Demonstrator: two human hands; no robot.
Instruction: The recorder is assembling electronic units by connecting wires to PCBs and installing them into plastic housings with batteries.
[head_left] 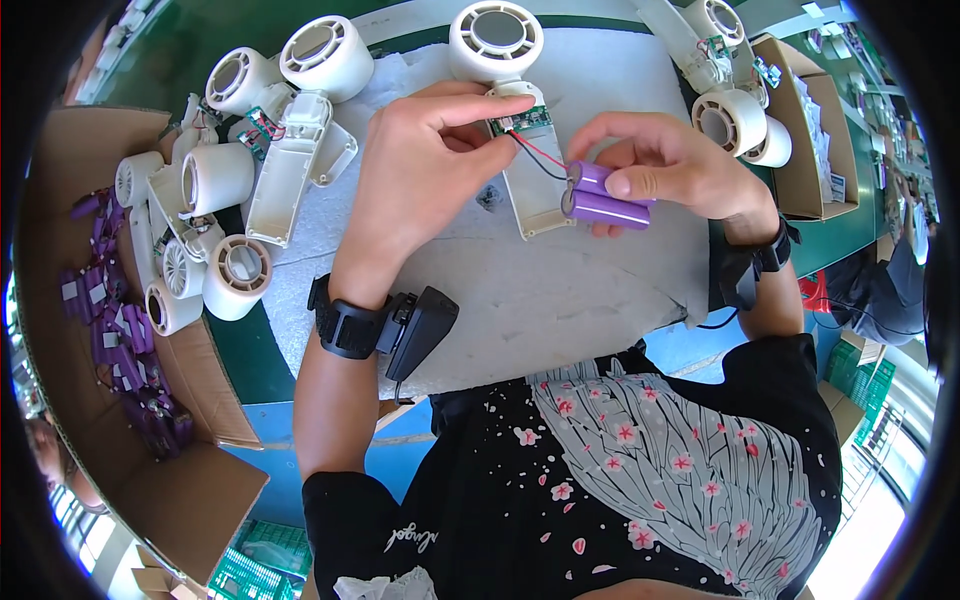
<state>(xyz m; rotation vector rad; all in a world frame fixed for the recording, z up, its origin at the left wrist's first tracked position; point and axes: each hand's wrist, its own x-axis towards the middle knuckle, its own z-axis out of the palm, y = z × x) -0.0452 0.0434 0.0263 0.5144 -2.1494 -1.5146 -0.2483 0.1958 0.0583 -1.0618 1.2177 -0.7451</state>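
Note:
A white handheld fan [497,40] lies with its handle casing [538,195] open toward me, a green circuit board [530,119] at the top of the casing. My left hand [425,165] is closed at the board's left edge, thumb and index finger around a small white wire connector [506,124]. From there a red and a black wire [540,155] run to a purple battery pack [607,197] of two joined cells. My right hand [670,170] grips that pack just right of the casing, thumb on top; some of its fingers are hidden behind the cells.
More white fan bodies [290,170] with open handles are heaped at the left; others [728,122] lie at the right. A cardboard box [190,380] at far left holds several purple battery packs [125,335]. Another carton [815,130] stands at right. A pale foam sheet [520,310] covers the green table.

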